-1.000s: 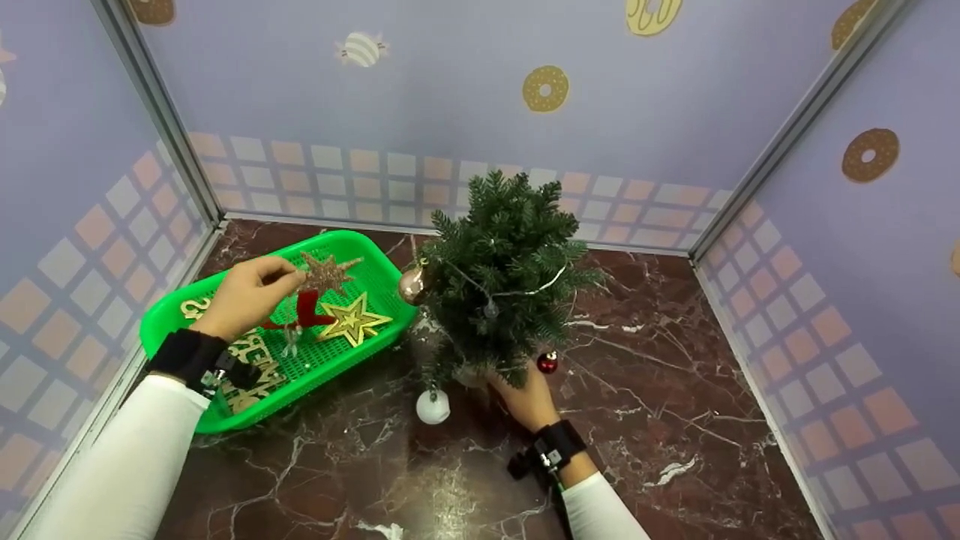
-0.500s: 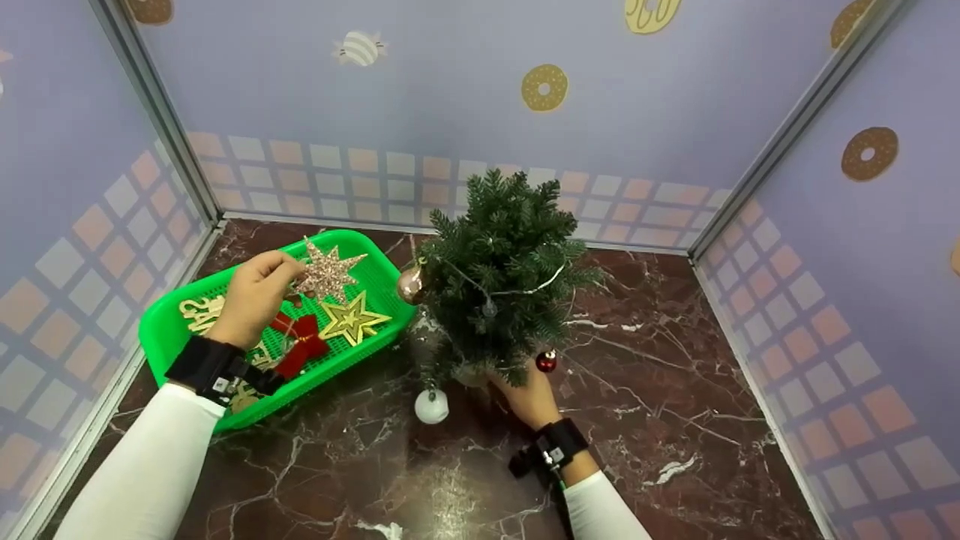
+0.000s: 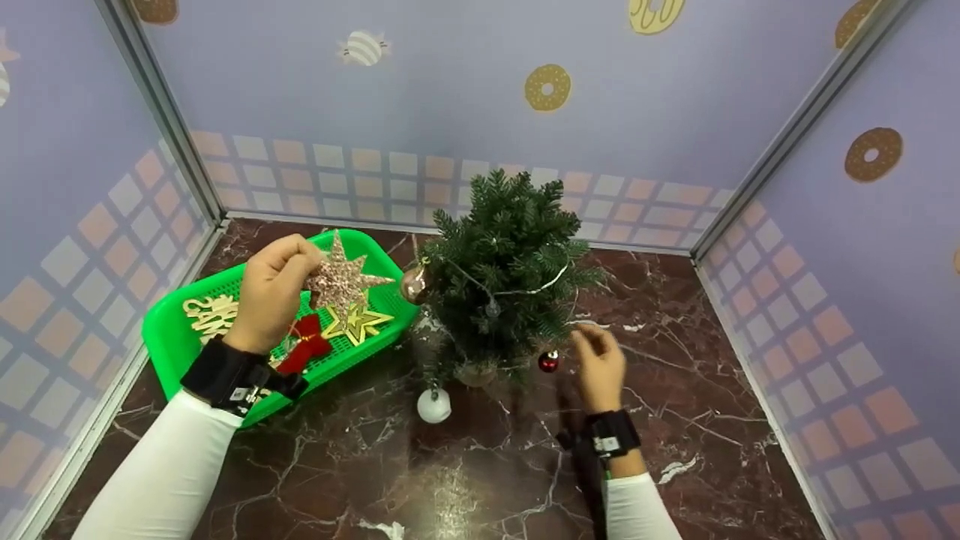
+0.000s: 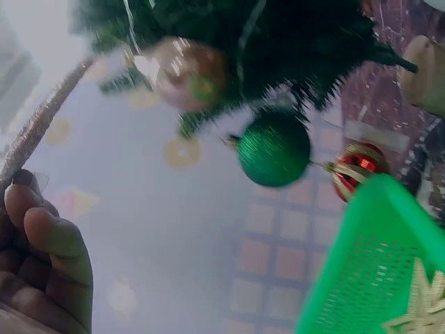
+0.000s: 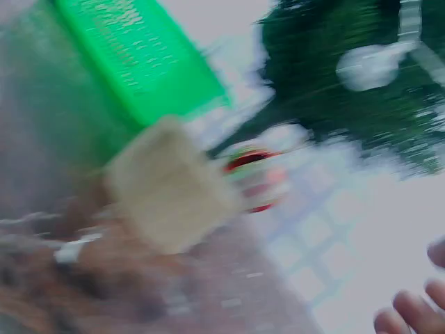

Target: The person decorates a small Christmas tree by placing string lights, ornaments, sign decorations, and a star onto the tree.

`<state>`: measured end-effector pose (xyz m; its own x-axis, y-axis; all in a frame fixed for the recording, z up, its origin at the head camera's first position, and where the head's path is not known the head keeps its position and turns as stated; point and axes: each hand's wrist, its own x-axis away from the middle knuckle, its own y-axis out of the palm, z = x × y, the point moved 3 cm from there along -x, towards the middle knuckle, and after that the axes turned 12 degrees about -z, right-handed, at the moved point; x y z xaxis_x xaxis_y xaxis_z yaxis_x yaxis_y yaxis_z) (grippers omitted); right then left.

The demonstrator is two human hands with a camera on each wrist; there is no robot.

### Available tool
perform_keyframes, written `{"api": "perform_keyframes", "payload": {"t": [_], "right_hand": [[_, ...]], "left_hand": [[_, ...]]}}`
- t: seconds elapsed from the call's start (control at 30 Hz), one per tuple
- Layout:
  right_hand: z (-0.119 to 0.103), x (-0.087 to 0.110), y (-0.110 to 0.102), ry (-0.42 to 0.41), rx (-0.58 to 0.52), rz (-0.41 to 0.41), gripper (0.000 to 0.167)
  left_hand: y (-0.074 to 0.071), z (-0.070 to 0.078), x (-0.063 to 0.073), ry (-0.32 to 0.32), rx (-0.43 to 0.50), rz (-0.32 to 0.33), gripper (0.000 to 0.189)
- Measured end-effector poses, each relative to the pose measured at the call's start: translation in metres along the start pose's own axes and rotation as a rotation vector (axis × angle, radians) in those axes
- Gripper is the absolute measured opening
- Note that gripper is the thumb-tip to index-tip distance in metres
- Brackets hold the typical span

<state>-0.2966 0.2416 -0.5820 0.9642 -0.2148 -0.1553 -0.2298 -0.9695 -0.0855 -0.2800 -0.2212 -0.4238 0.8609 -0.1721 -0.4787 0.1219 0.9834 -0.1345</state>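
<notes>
Left of the tree (image 3: 510, 232), our left hand (image 3: 271, 292) pinched the glittery star (image 3: 343, 283), seemingly for hanging; that likely needed our relaxed right hand (image 3: 601, 369).

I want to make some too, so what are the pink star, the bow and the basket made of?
Pink star: perhaps glittered card or plastic, covered in sparkly specks. Bow: probably velvety fabric, soft-looking red, matte. Basket: likely smooth plastic, one bright green, full of neat holes.
</notes>
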Motion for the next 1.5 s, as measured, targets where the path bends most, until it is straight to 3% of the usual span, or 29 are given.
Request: {"api": "perform_keyframes", "payload": {"t": [0.13, 0.23, 0.43, 0.53, 0.63, 0.77, 0.87, 1.17, 1.37, 1.5], "right_hand": [[-0.047, -0.001, -0.025, -0.166, -0.105, 0.183, 0.015], [-0.089, 0.004, -0.033, -0.375, -0.101, 0.214, 0.009], [-0.157, 0.024, -0.018, -0.749, -0.054, 0.023, 0.009], [-0.181, 0.038, -0.005, -0.871, -0.044, -0.121, 0.006], [-0.198, 0.051, 0.010, -0.931, -0.018, -0.330, 0.008], [-0.210, 0.066, 0.029, -0.926, 0.032, -0.573, 0.020], [-0.212, 0.073, 0.041, -0.889, 0.054, -0.642, 0.026], [-0.209, 0.082, 0.054, -0.733, -0.063, -0.643, 0.006], [-0.208, 0.081, 0.049, -0.629, -0.152, -0.650, 0.002], [-0.207, 0.079, 0.045, -0.570, -0.255, -0.676, 0.010]], "left_hand": [[0.018, 0.028, -0.001, 0.131, -0.106, -0.092, 0.026], [0.035, 0.046, -0.004, 0.229, -0.130, -0.180, 0.025], [0.071, 0.071, -0.011, 0.356, -0.220, -0.341, 0.022], [0.086, 0.079, -0.014, 0.403, -0.233, -0.419, 0.024], [0.099, 0.086, -0.017, 0.454, -0.212, -0.475, 0.024], [0.113, 0.093, -0.019, 0.479, -0.176, -0.517, 0.022], [0.122, 0.095, -0.020, 0.457, -0.162, -0.537, 0.020], [0.141, 0.090, -0.019, 0.381, -0.224, -0.556, 0.015], [0.128, 0.084, -0.019, 0.338, -0.100, -0.641, 0.005], [0.119, 0.084, -0.020, 0.343, -0.028, -0.698, 0.018]]}}
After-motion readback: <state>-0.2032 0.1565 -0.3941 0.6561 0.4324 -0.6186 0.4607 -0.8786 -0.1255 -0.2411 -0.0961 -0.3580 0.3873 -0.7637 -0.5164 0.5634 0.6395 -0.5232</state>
